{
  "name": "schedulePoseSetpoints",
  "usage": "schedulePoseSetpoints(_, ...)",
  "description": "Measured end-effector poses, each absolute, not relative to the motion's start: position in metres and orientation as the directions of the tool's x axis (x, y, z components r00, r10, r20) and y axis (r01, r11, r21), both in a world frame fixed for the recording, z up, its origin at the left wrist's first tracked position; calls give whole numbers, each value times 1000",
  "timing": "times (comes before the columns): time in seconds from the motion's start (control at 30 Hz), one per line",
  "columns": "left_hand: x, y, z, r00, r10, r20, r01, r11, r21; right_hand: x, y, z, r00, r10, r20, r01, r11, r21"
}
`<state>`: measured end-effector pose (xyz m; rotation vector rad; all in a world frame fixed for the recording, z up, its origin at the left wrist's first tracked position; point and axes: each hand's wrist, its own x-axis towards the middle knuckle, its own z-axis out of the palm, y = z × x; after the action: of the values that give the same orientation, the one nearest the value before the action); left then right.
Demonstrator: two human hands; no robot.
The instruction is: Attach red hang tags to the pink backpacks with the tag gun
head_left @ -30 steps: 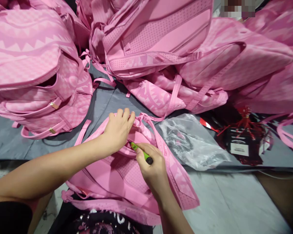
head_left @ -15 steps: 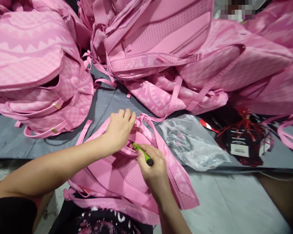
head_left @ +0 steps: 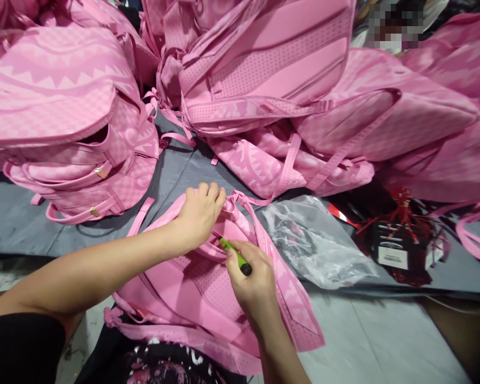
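Note:
A pink backpack (head_left: 208, 282) lies at the table's front edge and over my lap, its padded, dotted back and straps facing up. My left hand (head_left: 202, 216) is curled over the top of this backpack, gripping its fabric near the top loop. In my right hand (head_left: 252, 272) is a green tool with a black end (head_left: 240, 260), held between thumb and fingers. The tool's front end points into a fold of the backpack just right of my left hand; its tip cannot be made out.
Finished-looking pink backpacks (head_left: 76, 106) stand at the left, with more (head_left: 272, 64) piled across the back and right. A clear plastic bag (head_left: 316, 240) lies right of my hands. Beside it are black tags with red strings (head_left: 396, 245) on the grey table cover (head_left: 180, 165).
The view has shifted slightly, so the surroundings sit a little lower and the left backpack further right. Both hands keep their grips, with the green tool in nearly the same place.

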<state>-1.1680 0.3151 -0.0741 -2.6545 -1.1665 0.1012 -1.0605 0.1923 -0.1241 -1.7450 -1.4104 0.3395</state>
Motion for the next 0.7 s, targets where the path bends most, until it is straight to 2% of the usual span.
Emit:
schedulePoseSetpoints(0.17, -1168, 315, -73, 680, 733, 24, 715, -656, -242, -1059, 191, -123, 298, 920, 254, 645, 2, -765)
schedulePoseSetpoints(0.4, -1168, 314, -73, 679, 734, 32, 716, -651, -254, -1060, 188, -128, 341, 911, 231, 612, -29, -790)
schedulePoseSetpoints(0.7, -1167, 314, -67, 673, 739, -13, 711, -652, -264, -1063, 191, -127, 351, 904, 245, 595, -13, -804)
